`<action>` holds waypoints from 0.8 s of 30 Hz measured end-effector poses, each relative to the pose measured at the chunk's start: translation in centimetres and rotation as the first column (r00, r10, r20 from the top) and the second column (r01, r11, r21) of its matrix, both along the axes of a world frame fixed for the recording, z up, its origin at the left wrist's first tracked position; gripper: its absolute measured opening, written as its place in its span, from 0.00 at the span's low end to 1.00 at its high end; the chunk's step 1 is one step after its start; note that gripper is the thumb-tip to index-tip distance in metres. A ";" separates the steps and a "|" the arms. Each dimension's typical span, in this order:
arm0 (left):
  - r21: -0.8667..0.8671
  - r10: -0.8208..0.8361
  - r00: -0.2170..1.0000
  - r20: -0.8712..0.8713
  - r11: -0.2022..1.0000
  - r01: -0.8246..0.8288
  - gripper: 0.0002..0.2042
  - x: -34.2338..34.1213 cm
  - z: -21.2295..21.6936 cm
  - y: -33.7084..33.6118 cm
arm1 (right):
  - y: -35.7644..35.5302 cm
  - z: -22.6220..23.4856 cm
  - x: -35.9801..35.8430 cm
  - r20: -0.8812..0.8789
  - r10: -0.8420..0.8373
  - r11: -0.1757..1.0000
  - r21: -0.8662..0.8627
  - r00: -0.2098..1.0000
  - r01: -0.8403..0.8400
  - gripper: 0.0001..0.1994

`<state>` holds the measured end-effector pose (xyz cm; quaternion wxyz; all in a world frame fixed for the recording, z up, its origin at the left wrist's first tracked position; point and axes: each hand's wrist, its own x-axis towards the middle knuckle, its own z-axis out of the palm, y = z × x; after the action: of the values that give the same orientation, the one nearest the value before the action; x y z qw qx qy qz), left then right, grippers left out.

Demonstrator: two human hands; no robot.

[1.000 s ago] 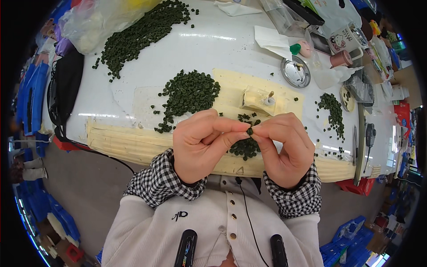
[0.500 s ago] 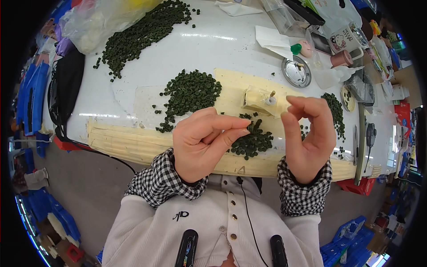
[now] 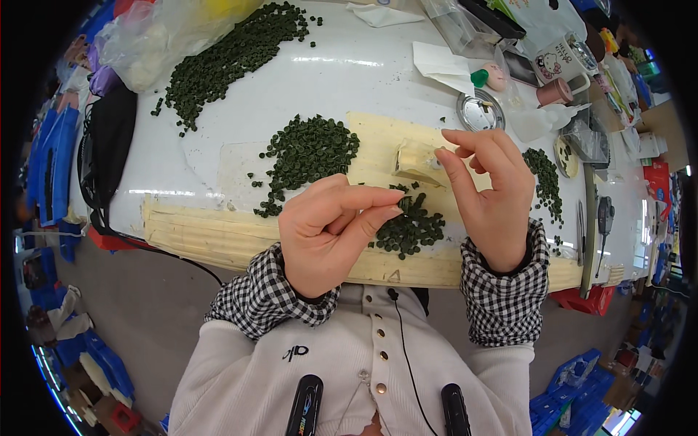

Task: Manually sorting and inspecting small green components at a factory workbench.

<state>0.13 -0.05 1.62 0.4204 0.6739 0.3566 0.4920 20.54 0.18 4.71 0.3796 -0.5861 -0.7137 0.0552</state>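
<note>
Green pieces [image 3: 314, 149] remain heaped on tabletop [image 3: 349, 80], finished share unclear; left hand [image 3: 318, 236] half-pinched, contents indistinct; right hand [image 3: 498, 200] grip parted beside yellowish block [image 3: 412, 160].

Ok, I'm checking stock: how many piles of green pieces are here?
4: far pile, middle pile, near pile between left hand and right hand, right pile. Others may be hidden.

And here the left hand [image 3: 316, 236] is turned inward, its thumb and forefinger brought nearly tip to tip, the other fingers curled behind! Ahead and to its right, the right hand [image 3: 496, 195] is stretched forward, thumb and forefinger parted, the remaining fingers loosely bent, its forearm [image 3: 507, 298] aligned behind.
</note>
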 end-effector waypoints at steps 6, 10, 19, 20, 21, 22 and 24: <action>-0.017 0.012 1.000 0.012 1.000 -0.012 0.11 -0.1 0.0 0.0 | -2.2 1.4 -1.2 -0.107 0.237 0.971 0.055 0.966 -0.232 0.11; -0.018 0.012 1.000 0.019 1.000 -0.012 0.10 0.0 0.0 0.0 | -2.6 0.5 -2.4 -0.139 0.266 0.962 0.096 0.954 -0.254 0.11; 0.109 0.024 0.999 -0.037 0.994 -0.020 0.11 -0.1 -0.5 0.2 | -2.8 0.4 -2.5 -0.175 0.242 0.970 0.079 0.954 -0.231 0.10; 0.125 0.033 0.998 -0.051 0.992 -0.026 0.11 0.0 -0.4 0.1 | -2.9 0.4 -2.5 -0.183 0.239 0.971 0.071 0.954 -0.229 0.10; 0.141 0.043 0.997 -0.065 0.989 -0.033 0.12 0.0 -0.2 0.1 | -2.9 0.5 -2.5 -0.214 0.238 0.971 0.049 0.947 -0.233 0.09; 0.157 0.052 0.996 -0.078 0.987 -0.040 0.12 0.0 0.0 0.0 | -3.0 0.6 -2.5 -0.245 0.236 0.971 0.027 0.940 -0.237 0.09; 0.183 0.076 0.992 -0.104 0.981 -0.056 0.13 -0.1 0.1 -0.3 | -3.1 0.8 -2.6 -0.290 0.237 0.968 -0.012 0.927 -0.251 0.08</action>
<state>0.05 -0.31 1.69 0.3209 0.7231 0.3554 0.4978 17.97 -2.91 5.48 0.4546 -0.4879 -0.7168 0.2036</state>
